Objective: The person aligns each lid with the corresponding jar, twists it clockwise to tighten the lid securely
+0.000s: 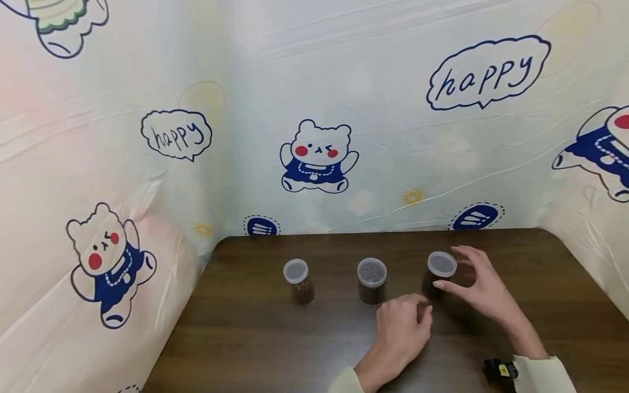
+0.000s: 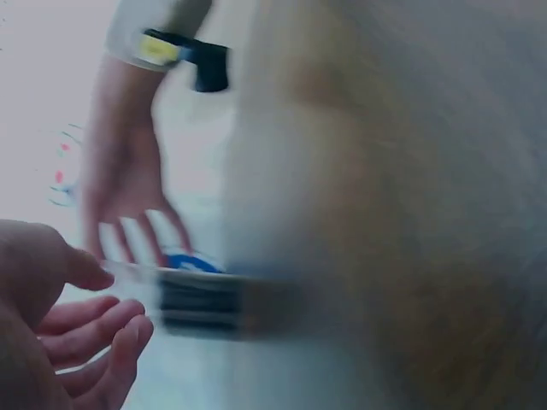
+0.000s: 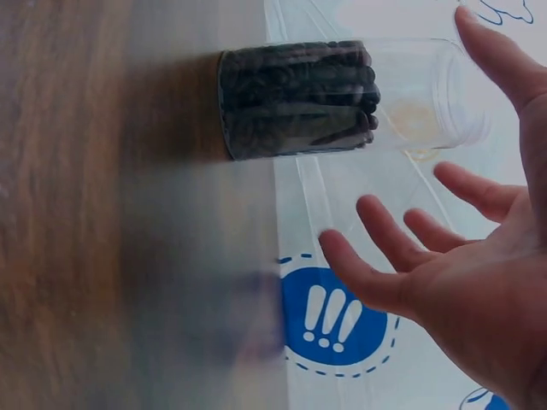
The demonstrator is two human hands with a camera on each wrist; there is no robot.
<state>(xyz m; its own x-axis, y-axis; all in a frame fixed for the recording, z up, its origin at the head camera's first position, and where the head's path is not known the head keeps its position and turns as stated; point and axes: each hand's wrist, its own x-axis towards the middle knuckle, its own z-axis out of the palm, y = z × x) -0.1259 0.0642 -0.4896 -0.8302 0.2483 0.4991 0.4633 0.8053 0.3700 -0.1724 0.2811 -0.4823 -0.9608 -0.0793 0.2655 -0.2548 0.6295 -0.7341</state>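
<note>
Three clear plastic jars with pale lids and dark contents stand upright in a row on the table. At the right jar (image 1: 441,267), my right hand (image 1: 484,286) spreads thumb and fingers around its side. The right wrist view shows that jar (image 3: 295,102), part-filled with dark, bean-like pieces, and the right hand (image 3: 461,248) with its fingers apart beside it. My left hand (image 1: 403,327), holding nothing, hovers in front, between the middle jar (image 1: 372,281) and the right one. In the left wrist view the left hand (image 2: 68,325) has loosely bent fingers near a blurred jar (image 2: 201,303).
The left jar (image 1: 298,281) stands apart from the hands. Behind the brown wooden table (image 1: 255,338) hangs a pale printed curtain (image 1: 393,136), which also runs along both sides. A black strap device (image 1: 501,369) sits at the right cuff.
</note>
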